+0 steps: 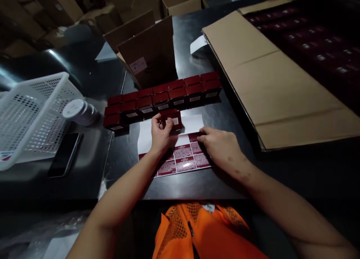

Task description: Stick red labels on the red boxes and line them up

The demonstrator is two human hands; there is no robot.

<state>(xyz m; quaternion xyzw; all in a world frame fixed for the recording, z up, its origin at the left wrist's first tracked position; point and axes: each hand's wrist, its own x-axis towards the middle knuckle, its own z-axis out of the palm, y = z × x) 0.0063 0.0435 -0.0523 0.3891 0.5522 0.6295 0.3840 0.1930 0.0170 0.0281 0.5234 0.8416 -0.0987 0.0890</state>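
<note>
My left hand point(161, 134) is closed around a small dark red box point(176, 120), which has a white barcode patch on its near side. Under it lies a sheet of red and white labels point(184, 152), its upper part bare white backing. At the sheet's right edge, my right hand point(221, 145) has thumb and forefinger pinched at a label in the top remaining row. Whether that label has lifted from the backing cannot be made out. Just beyond my hands stand two rows of matching dark red boxes point(161, 98), several showing barcodes.
On the left are a white plastic basket point(53, 90), a white round container point(80, 112) and a phone point(64, 154). An open brown carton point(149, 52) stands behind the rows. To the right, a large carton with its flap point(270, 79) out holds many dark red boxes point(312, 37).
</note>
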